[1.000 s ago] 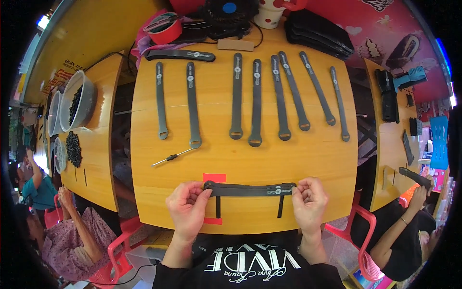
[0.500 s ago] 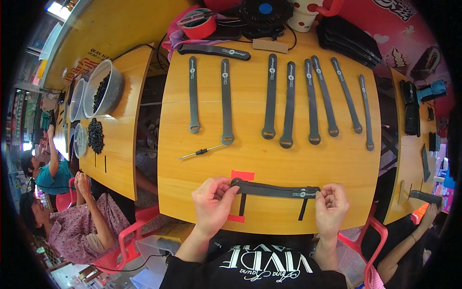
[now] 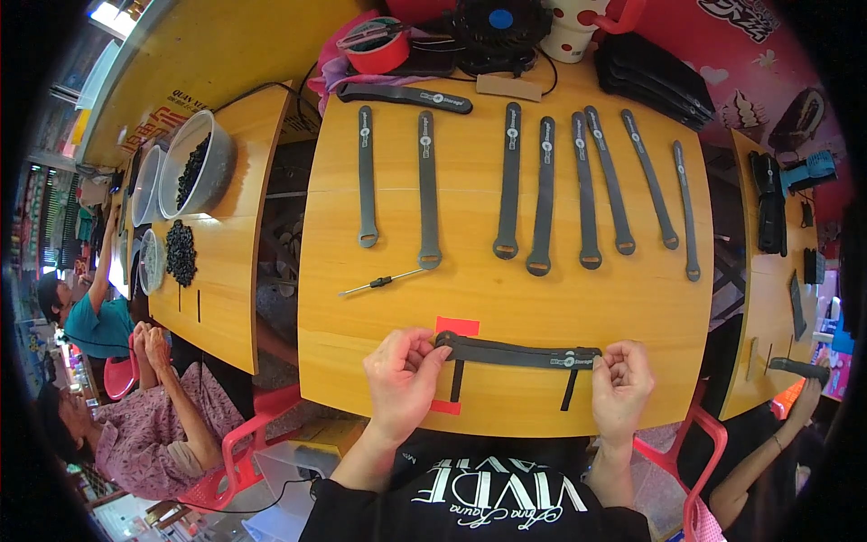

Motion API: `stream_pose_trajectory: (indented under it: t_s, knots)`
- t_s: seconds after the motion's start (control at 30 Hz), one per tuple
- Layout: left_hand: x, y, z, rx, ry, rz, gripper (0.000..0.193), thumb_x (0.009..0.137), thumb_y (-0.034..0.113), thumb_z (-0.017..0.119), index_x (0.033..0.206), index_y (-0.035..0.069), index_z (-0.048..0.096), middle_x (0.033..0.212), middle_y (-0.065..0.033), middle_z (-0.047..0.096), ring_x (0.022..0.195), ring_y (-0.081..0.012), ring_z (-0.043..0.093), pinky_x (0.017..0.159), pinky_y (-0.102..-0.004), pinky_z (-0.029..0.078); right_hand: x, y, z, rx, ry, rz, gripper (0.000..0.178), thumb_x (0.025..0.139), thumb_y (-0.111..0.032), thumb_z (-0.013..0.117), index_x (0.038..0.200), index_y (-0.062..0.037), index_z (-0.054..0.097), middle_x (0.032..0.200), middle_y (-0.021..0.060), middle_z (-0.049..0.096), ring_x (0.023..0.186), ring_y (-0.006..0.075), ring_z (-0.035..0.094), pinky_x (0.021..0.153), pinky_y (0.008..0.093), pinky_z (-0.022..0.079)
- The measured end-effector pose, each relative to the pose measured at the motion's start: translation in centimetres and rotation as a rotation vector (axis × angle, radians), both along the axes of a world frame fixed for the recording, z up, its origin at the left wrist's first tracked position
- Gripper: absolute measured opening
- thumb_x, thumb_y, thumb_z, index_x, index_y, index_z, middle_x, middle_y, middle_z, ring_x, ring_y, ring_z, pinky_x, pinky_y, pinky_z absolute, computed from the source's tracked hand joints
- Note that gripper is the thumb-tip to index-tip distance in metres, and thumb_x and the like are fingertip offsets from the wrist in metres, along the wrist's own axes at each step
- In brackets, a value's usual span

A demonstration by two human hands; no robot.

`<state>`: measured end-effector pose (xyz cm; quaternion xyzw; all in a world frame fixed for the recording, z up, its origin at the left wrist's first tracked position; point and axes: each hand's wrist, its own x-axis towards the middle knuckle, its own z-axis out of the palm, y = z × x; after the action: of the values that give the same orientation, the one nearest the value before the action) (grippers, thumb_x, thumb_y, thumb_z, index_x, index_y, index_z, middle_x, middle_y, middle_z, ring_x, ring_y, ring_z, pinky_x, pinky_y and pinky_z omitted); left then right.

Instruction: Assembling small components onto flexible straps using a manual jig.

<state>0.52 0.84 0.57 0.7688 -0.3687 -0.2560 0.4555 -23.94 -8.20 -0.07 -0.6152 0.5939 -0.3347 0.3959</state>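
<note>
Near the front of the yellow table, a dark grey strap (image 3: pixel 510 353) is stretched sideways between my two hands; it looks folded into layers. My left hand (image 3: pixel 403 370) pinches its left end, and my right hand (image 3: pixel 623 378) pinches its right end. Beneath the strap, a black line (image 3: pixel 457 382) and a second black line (image 3: pixel 570 391) mark the tabletop. A piece of red tape (image 3: pixel 458 325) lies just beyond the left end, and another piece of red tape (image 3: pixel 445 407) lies nearer me. Farther out, several flat straps with slotted ends, such as this grey strap (image 3: pixel 428 190), lie spread in a row.
A thin double-ended hook tool (image 3: pixel 381 282) lies left of centre. At the back are a red tape roll (image 3: pixel 379 56), a black fan (image 3: pixel 497 36) and a stack of black pouches (image 3: pixel 655 81). On the left table stands a clear tub (image 3: pixel 200 176) of black pieces. Co-workers sit on both sides.
The view has shifted slightly. Both hands keep their pinch on the strap in nearly the same place.
</note>
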Motion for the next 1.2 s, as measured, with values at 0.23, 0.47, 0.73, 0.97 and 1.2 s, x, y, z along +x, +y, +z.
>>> stream_pose_trajectory:
  t_s: [0.23, 0.47, 0.73, 0.97, 1.2]
  knots:
    - [-0.1, 0.0, -0.2, -0.043, -0.009, 0.013, 0.020, 0.077, -0.005, 0.076, 0.093, 0.000, 0.065, 0.071, -0.0067, 0.061, 0.056, -0.0124, 0.056, 0.051, -0.0255, 0.044, 0.1, 0.0, 0.0, -0.011, -0.002, 0.004, 0.022, 0.081, 0.016, 0.061, 0.097, 0.0004, 0.056, 0.079, 0.0006, 0.054, 0.059, -0.0001, 0.047, 0.050, 0.0164, 0.034]
    - [-0.2, -0.5, 0.7, -0.005, -0.049, -0.010, 0.020, 0.075, -0.009, 0.075, 0.091, -0.003, 0.065, 0.070, -0.0047, 0.060, 0.060, -0.0084, 0.055, 0.055, -0.0220, 0.044, 0.2, 0.0, -0.2, -0.004, -0.012, -0.028, 0.022, 0.080, 0.015, 0.061, 0.095, -0.0002, 0.057, 0.076, 0.0009, 0.054, 0.057, 0.0022, 0.048, 0.049, 0.0185, 0.036]
    - [-0.3, -0.8, 1.3, -0.035, -0.150, -0.064, 0.013, 0.074, -0.009, 0.074, 0.084, -0.001, 0.069, 0.075, -0.0064, 0.053, 0.061, -0.0135, 0.053, 0.055, -0.0261, 0.041, 0.5, 0.4, 0.1, -0.101, 0.098, -0.063, 0.020, 0.078, 0.012, 0.065, 0.092, -0.0008, 0.058, 0.069, 0.0045, 0.056, 0.053, 0.0096, 0.051, 0.049, 0.0250, 0.040]
    - [-0.2, -0.4, 0.1, -0.101, -0.186, -0.095, 0.012, 0.075, -0.009, 0.073, 0.082, 0.000, 0.070, 0.075, -0.0068, 0.054, 0.062, -0.0147, 0.053, 0.055, -0.0270, 0.041, 1.8, 2.4, 0.3, -0.584, 0.351, 0.110, 0.014, 0.080, 0.006, 0.066, 0.094, 0.0018, 0.063, 0.093, 0.0190, 0.063, 0.082, 0.0349, 0.062, 0.065, 0.0432, 0.050]
    - [0.2, -0.6, 0.4, -0.117, -0.197, -0.134, 0.010, 0.076, -0.006, 0.074, 0.083, 0.000, 0.071, 0.073, -0.0113, 0.056, 0.061, -0.0222, 0.057, 0.055, -0.0318, 0.045, 9.0, 6.5, 1.0, -0.612, 0.569, 0.760, 0.067, 0.083, -0.043, 0.070, 0.132, -0.0001, 0.057, 0.146, 0.0174, 0.047, 0.137, 0.0284, 0.042, 0.102, 0.0460, 0.034]
